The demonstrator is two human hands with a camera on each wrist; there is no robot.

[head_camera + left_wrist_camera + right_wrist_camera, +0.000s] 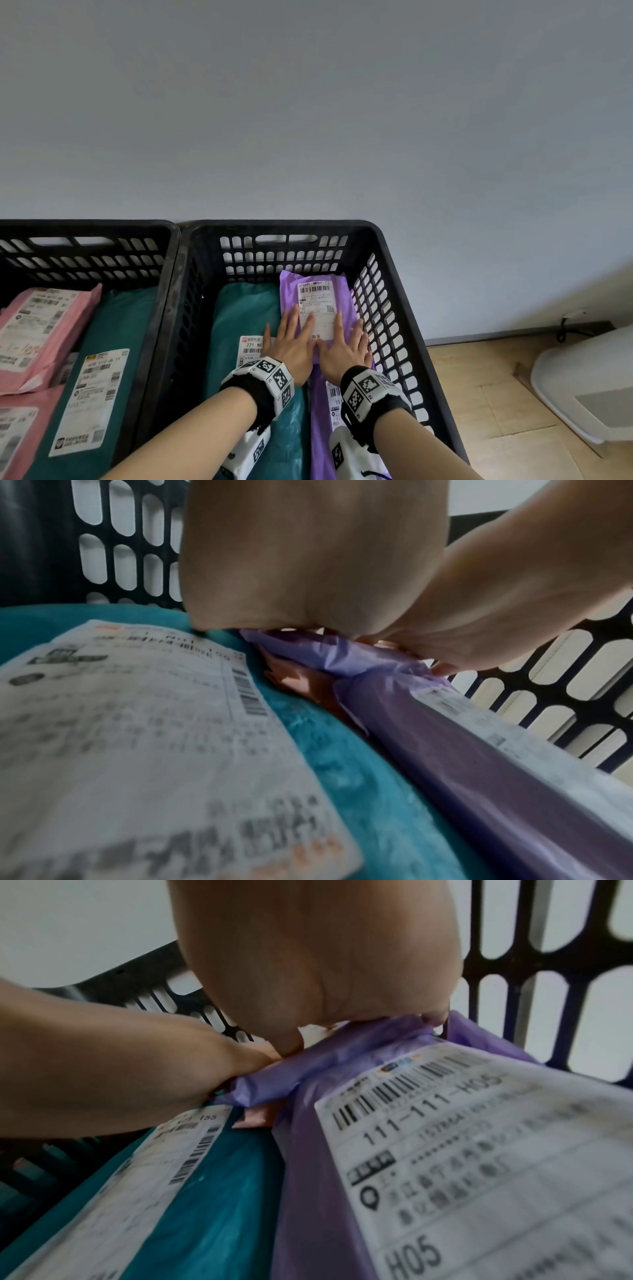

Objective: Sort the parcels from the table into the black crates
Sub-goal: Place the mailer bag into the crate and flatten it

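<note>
Both forearms are bare, with no sleeves reaching them. Each wrist carries a black fabric wristband (255, 399) topped by a white angular plastic block (272, 375) printed with square black-and-white coded markers on its facets. Below the matching right-wrist block (368, 390), a white plastic housing (342, 452) with another coded marker hangs under the forearm.

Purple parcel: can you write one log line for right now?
step: placing | left hand: flat on purple parcel | right hand: flat on it | place: right crate
</note>
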